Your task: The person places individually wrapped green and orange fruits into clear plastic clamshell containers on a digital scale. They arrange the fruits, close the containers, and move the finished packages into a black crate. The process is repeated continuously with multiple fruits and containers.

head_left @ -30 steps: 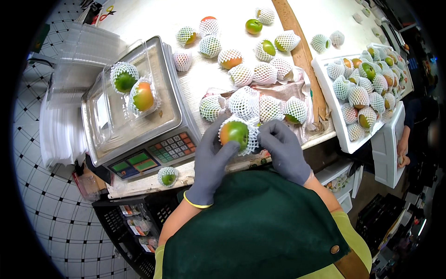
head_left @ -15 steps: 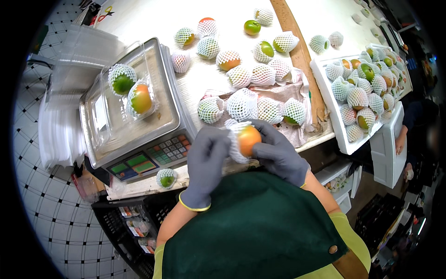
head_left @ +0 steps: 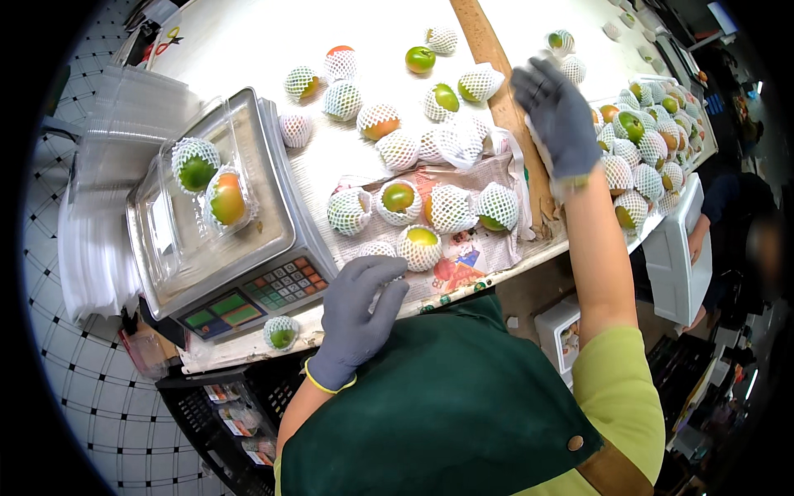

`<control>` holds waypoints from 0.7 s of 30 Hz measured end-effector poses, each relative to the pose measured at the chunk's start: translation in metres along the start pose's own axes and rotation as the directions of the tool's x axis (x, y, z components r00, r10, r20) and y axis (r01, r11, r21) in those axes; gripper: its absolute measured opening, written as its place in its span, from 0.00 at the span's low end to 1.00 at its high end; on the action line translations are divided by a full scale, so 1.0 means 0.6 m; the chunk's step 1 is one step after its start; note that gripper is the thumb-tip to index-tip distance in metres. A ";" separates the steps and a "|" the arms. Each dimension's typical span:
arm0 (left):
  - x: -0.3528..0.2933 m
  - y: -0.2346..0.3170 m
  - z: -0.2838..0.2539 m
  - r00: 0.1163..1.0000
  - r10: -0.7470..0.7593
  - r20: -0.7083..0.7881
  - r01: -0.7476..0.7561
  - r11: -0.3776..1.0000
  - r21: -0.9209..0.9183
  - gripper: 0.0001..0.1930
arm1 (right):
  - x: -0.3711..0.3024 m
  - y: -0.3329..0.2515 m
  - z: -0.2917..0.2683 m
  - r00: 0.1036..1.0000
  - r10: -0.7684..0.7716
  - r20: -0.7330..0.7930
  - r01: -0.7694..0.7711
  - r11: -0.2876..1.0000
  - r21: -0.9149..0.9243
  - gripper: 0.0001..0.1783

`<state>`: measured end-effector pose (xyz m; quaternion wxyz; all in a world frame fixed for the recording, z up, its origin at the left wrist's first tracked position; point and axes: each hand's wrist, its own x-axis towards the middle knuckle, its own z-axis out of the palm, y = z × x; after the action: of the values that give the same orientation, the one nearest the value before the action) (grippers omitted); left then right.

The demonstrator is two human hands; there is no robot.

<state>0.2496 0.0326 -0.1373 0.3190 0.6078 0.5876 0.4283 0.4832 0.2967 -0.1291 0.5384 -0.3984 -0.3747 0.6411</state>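
Observation:
My gloved left hand hovers at the table's front edge, fingers loosely bent and thumb apart, with no fruit in it. Just beyond it lie a white foam-netted fruit and a yellow-green tomato in a foam net. My gloved right hand reaches far over the wooden strip, fingers stretched out and holding nothing visible. Its fingertips are nearest two netted tomatoes on the white surface. More netted tomatoes, one of them greenish, rest on the printed paper between my hands.
At left a weighing scale bears a clear plastic box with two netted tomatoes. Stacked clear boxes stand beside it. A foam crate heaped with netted tomatoes is at right. Another person's hand touches a white box.
My hands have parted, and the orange tomato in its net is out of them. The right arm has stretched far to the right; the left hand has stayed near the table's edge.

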 end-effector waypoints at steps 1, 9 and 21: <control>-0.003 -0.007 0.002 1.000 -0.016 0.004 0.016 1.000 -0.007 0.10 | -0.045 -0.005 0.017 0.985 0.080 0.151 -0.055 0.986 -0.160 0.18; 0.009 -0.013 0.010 0.992 0.066 0.110 -0.070 0.997 0.036 0.11 | -0.181 0.121 0.051 0.772 0.152 0.617 0.636 -0.174 -0.752 0.34; -0.014 -0.019 0.001 0.871 -0.420 0.255 0.368 0.213 -0.905 0.34 | -0.287 0.071 0.165 0.625 0.026 0.780 0.717 0.375 -0.587 0.40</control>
<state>0.2455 0.0255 -0.1491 0.6924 0.1318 0.3726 0.6036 0.3934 0.1151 -0.1096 0.2100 -0.2488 -0.8942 0.3073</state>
